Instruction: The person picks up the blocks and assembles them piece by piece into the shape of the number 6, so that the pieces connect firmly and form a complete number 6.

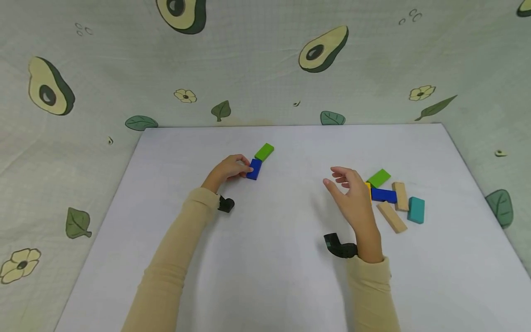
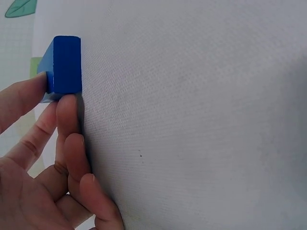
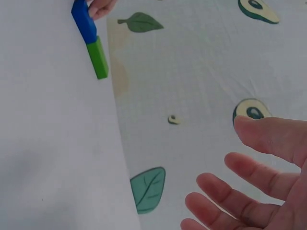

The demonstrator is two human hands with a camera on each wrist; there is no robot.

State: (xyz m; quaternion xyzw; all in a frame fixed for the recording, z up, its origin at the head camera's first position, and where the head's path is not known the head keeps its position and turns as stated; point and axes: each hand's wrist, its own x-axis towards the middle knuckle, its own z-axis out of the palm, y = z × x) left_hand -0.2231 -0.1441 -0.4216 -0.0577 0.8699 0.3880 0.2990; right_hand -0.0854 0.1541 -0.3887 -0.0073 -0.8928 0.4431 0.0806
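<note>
My left hand pinches a blue block between thumb and fingers on the white tabletop. In the left wrist view the thumb lies along one side of that blue block, with a fingertip at its lower end. At its far end a green block lies end to end with it, at a slight angle. My right hand hovers over the table left of a group of blocks, fingers spread and loosely bent, holding nothing. In the right wrist view this hand shows an empty palm and separated fingertips.
Right of my right hand lie another green block, a blue block, two plain wood blocks, a teal block and a partly hidden yellow block. Avocado-print cloth borders the white table.
</note>
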